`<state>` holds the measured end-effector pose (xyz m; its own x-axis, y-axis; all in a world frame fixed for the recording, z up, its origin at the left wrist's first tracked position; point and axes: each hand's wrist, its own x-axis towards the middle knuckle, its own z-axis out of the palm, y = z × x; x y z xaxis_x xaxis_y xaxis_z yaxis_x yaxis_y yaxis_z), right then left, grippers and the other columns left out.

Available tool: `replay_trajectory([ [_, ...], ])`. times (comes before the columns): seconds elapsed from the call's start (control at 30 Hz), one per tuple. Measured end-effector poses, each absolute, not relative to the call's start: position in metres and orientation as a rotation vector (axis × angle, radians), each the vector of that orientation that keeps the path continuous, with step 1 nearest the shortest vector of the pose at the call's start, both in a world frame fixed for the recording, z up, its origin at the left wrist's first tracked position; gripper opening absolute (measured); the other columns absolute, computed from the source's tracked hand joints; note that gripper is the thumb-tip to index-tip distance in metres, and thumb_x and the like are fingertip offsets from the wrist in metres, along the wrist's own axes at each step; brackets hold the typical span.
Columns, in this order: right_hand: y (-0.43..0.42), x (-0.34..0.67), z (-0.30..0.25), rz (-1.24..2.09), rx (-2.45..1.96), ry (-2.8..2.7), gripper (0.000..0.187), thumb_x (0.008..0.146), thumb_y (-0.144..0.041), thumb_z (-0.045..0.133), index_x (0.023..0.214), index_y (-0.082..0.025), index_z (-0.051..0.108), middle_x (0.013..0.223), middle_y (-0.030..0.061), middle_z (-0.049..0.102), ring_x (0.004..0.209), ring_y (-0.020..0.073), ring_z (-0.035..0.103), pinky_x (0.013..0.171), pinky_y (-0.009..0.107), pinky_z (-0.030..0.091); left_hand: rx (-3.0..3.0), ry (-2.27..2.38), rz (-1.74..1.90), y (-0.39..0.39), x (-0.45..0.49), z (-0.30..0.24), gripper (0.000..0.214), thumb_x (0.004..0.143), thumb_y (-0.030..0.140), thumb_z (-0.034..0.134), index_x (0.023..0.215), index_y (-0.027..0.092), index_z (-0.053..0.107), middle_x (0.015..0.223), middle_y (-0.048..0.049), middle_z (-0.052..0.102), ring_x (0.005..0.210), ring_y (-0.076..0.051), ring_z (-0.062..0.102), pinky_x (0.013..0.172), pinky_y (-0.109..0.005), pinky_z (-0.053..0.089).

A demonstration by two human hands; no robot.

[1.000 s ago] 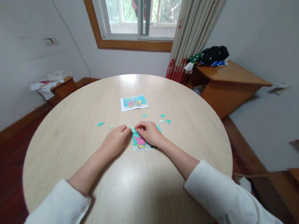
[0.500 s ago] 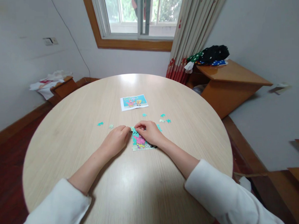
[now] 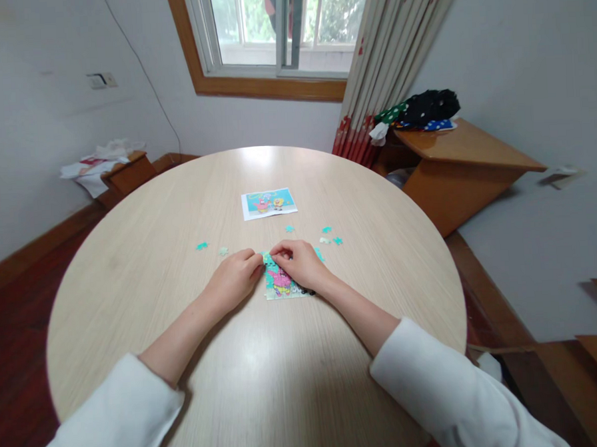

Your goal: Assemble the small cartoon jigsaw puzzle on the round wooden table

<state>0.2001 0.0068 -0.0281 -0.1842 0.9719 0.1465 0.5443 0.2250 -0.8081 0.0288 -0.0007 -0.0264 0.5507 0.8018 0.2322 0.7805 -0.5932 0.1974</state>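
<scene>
A partly joined jigsaw puzzle (image 3: 281,283) with a pink cartoon figure lies flat on the table. My left hand (image 3: 237,277) is closed at its upper left corner, fingertips against a light green puzzle piece (image 3: 267,258). From the other side my right hand (image 3: 300,262) pinches the same piece, its palm and wrist covering the puzzle's middle and right. Whether that piece is joined to the others I cannot tell. Beyond my hands rests a printed reference picture (image 3: 269,203) of two cartoon figures.
Loose puzzle pieces lie about: a teal piece (image 3: 202,246) and a pale piece (image 3: 223,251) on the left, several more such as a teal piece (image 3: 337,241) on the right. The round table (image 3: 267,385) stands before a window; a wooden cabinet (image 3: 465,151) bears clothes.
The view has shifted slightly. My left fingertips have drawn back a little at the puzzle's corner, so more of the light green piece shows. My right hand stays almost still.
</scene>
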Motion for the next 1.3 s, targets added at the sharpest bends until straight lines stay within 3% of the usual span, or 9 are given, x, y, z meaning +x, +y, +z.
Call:
replay_trajectory([
  [0.23, 0.0081, 0.2005, -0.0319, 0.809, -1.397, -1.828, 0.013, 0.076, -0.011, 0.059, 0.079, -0.015, 0.071, 0.068, 0.0011, 0.066, 0.065, 0.0106, 0.055, 0.066, 0.023, 0.041, 2.757, 1.278, 0.492, -0.0001, 0.0258, -0.0244, 0.024, 0.088, 0.018, 0.046, 0.069, 0.016, 0.059, 0.07, -0.0047, 0.057, 0.066, -0.016, 0.053, 0.062, -0.027, 0.038],
  [0.6, 0.0073, 0.2001, -0.0294, 0.801, -1.41, -1.838, 0.013, 0.077, -0.011, 0.059, 0.08, -0.015, 0.071, 0.068, 0.0013, 0.065, 0.065, 0.0104, 0.054, 0.066, 0.023, 0.041, 2.366, 1.358, 0.77, 0.0029, 0.0275, -0.0287, 0.016, 0.084, 0.023, 0.05, 0.076, 0.016, 0.062, 0.066, -0.0012, 0.061, 0.061, -0.014, 0.054, 0.059, -0.025, 0.04],
  [0.87, 0.0075, 0.2009, -0.0301, 0.804, -1.407, -1.855, 0.014, 0.078, -0.011, 0.058, 0.082, -0.015, 0.071, 0.07, 0.0014, 0.066, 0.065, 0.0104, 0.055, 0.067, 0.023, 0.042, 2.597, 1.272, 0.644, 0.0041, 0.0209, -0.0282, 0.015, 0.084, 0.019, 0.053, 0.074, 0.016, 0.064, 0.075, -0.0055, 0.063, 0.072, -0.016, 0.056, 0.065, -0.027, 0.043],
  [1.13, 0.0073, 0.199, -0.0317, 0.71, -1.401, -2.069, 0.036, 0.082, -0.002, 0.046, 0.094, -0.022, 0.073, 0.094, 0.0047, 0.067, 0.09, 0.0145, 0.059, 0.085, 0.027, 0.042, 2.743, 1.245, 0.549, 0.003, 0.0223, -0.0265, 0.022, 0.087, 0.017, 0.048, 0.076, 0.016, 0.067, 0.075, -0.0078, 0.065, 0.075, -0.019, 0.057, 0.069, -0.031, 0.044],
  [1.3, 0.0057, 0.196, -0.0294, 0.637, -1.489, -2.162, 0.041, 0.082, -0.003, 0.045, 0.101, -0.026, 0.073, 0.094, 0.0059, 0.063, 0.092, 0.0166, 0.058, 0.083, 0.027, 0.042, 2.612, 1.292, 0.626, 0.0018, 0.0226, -0.0293, 0.017, 0.084, 0.016, 0.052, 0.075, 0.016, 0.066, 0.073, -0.0057, 0.065, 0.07, -0.017, 0.057, 0.065, -0.028, 0.042],
])
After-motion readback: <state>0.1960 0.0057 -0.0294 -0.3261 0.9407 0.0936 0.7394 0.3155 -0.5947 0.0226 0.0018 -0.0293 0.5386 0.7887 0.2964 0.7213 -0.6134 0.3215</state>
